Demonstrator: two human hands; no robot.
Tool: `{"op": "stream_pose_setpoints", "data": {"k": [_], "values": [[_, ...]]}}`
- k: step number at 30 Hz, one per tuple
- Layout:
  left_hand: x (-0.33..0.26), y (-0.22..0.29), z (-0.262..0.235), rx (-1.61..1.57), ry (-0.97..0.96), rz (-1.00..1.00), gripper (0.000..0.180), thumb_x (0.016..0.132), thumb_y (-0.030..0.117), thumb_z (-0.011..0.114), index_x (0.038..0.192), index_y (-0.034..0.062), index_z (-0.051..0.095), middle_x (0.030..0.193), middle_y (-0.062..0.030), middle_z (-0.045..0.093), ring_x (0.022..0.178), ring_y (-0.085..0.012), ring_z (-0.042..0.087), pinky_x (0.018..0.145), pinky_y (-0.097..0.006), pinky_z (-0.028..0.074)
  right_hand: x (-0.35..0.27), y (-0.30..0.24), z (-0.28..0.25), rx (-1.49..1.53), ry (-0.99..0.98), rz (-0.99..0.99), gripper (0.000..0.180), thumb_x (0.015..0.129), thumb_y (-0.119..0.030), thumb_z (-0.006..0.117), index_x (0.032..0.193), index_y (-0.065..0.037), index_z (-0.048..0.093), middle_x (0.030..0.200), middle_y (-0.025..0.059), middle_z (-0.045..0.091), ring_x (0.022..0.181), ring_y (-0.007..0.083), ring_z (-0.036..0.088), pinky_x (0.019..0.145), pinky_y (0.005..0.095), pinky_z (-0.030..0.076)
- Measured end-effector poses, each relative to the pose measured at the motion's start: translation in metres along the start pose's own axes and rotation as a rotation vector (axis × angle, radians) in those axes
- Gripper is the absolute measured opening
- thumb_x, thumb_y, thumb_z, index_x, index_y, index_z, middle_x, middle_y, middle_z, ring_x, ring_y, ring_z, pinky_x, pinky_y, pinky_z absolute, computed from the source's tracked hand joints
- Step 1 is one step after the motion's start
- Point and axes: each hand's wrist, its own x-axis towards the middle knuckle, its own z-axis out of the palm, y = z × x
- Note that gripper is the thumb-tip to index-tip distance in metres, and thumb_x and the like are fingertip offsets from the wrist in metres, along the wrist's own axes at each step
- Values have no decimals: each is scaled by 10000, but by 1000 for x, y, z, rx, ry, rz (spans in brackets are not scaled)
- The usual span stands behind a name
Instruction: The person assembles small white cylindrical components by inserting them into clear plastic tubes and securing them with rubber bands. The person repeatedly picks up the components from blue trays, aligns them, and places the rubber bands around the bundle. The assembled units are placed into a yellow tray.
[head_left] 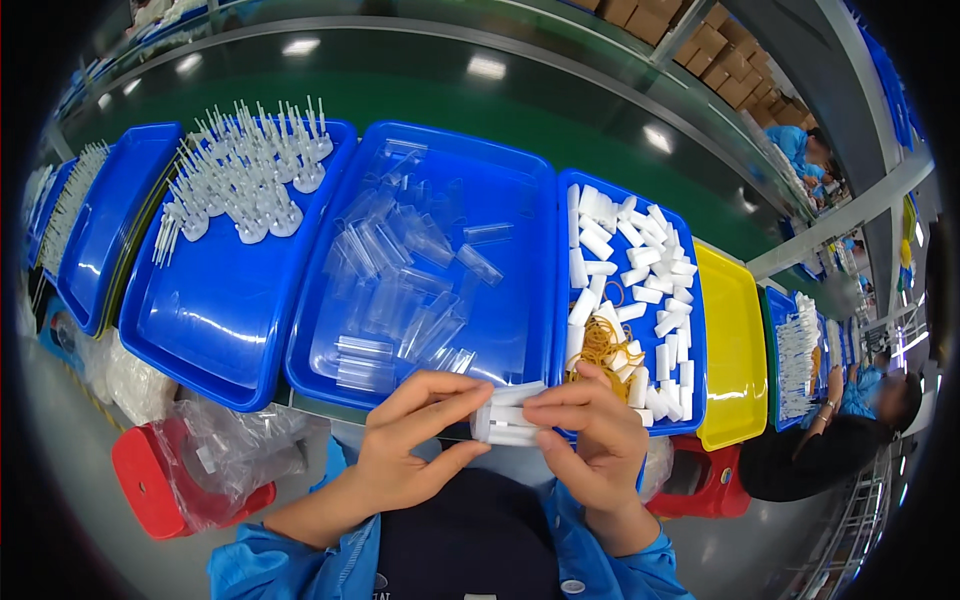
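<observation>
Close in front of my body, both hands hold a bundle of white cylindrical pieces [510, 415] at its two ends. Clear plastic shows around the left end of the bundle. My left hand [410, 440] pinches that left end between thumb and fingers. The fingers of my right hand [595, 430] press on the right end, hiding part of it. Just beyond is a blue tray [510, 335] with many clear plastic pieces [400, 255]. Another blue tray [697, 340] to its right holds short white pieces [640, 257] and a heap of yellowish rubber bands [603, 342].
Left stands a blue tray [200, 330] of white spiked parts [255, 175], with more trays past it. A yellow tray [733, 350] is at the right. Red stools [150, 480] and plastic bags [240, 450] sit below. A co-worker [825, 440] sits far right.
</observation>
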Motion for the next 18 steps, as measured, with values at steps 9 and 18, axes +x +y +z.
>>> {"op": "stream_pose_setpoints", "data": {"k": [9,18], "values": [[-2,3,-38,-258,296,-51,473,757,-125,675,1211,-80,550,1247,-187,511,1138,-248,580,915,-346,543,61,13,-12,-322,-154,-55,283,809,-70,638,1090,-54,664,1076,140,682,1042,299,627,1038,456,335],[7,-1,-31,-426,296,-102,515,762,-23,665,1239,-61,476,1230,-183,527,1150,-256,548,977,-360,462,106,99,37,-548,-303,-91,89,709,-71,646,769,-74,712,982,134,643,946,321,609,788,459,458]]}}
